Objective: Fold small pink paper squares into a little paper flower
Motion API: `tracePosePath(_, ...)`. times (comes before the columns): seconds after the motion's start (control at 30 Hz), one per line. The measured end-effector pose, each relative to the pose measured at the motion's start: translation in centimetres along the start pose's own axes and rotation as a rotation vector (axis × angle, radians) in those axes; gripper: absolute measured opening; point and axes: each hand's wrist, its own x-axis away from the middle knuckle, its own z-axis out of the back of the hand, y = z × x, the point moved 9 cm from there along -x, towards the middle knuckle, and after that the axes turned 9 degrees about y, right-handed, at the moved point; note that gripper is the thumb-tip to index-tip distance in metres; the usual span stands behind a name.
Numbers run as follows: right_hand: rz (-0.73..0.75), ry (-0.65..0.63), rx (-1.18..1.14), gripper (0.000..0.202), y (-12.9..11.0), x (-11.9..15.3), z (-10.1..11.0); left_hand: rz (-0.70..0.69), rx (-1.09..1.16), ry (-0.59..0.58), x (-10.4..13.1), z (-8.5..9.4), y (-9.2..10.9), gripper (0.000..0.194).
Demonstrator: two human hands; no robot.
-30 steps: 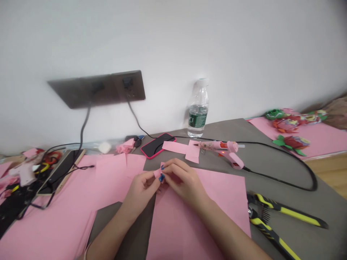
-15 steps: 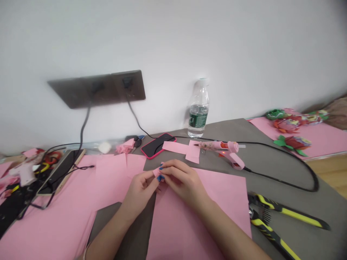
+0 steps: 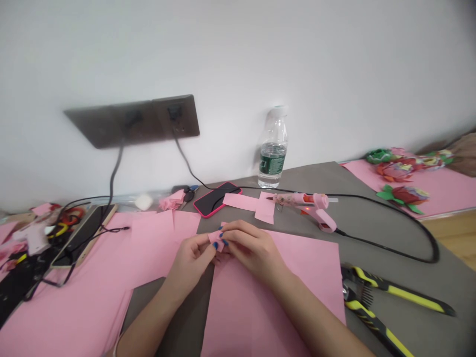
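A small folded piece of pink paper (image 3: 215,239) is pinched between my two hands at the middle of the view. My left hand (image 3: 191,260) grips its left side with thumb and fingers. On its right side, the fingertips of my right hand (image 3: 253,248) press against the paper. Under my right hand and forearm lies a large pink sheet (image 3: 241,307). Just beyond the hands are pink paper strips (image 3: 243,202) and a phone with a pink case (image 3: 213,201). A pink glue gun (image 3: 316,208) rests on its side to the right of the strips.
A water bottle (image 3: 272,153) stands by the wall. Yellow-black pliers (image 3: 372,322) lie at the right, with paper flowers (image 3: 403,196) behind. More pink sheets (image 3: 74,297), a second phone (image 3: 85,235) and cables are at the left. The glue gun's cord (image 3: 394,255) loops rightward.
The left thumb has shifted slightly left on the small pink paper, and more of the paper now shows between the fingertips. Both hands still hold it.
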Motion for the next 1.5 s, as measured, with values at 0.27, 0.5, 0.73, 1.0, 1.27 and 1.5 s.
tracePosePath(0.27, 0.068, -0.027, 0.025, 0.018, -0.4, 0.1, -0.2, 0.029, -0.027, 0.026, -0.2, 0.4, -0.7, 0.024)
tracePosePath(0.5, 0.084, -0.049, 0.061, 0.021, -0.6, 0.2, -0.2, 0.039, -0.016, 0.038, -0.1, 0.5, -0.8, 0.025)
tracePosePath(0.73, 0.084, -0.048, 0.019, 0.022, -0.9, -0.1, -0.1, 0.047, -0.013, 0.054, -0.1, 0.8, -0.9, 0.032)
tracePosePath(1.0, -0.247, 0.049, -0.281, 0.018, 1.5, -0.6, 1.2, 0.041, -0.03, 0.05, -0.1, 0.7, -0.8, 0.034)
tracePosePath(1.27, -0.375, -0.056, -0.364, 0.019, 2.3, -0.2, -0.3, -0.088, -0.131, 0.026, 0.2, 0.2, 0.6, 0.033)
tracePosePath(1.5, -0.377, -0.104, -0.394, 0.02, 2.0, -0.3, -0.7, -0.142, -0.297, 0.041, 0.4, 0.3, 0.6, 0.038)
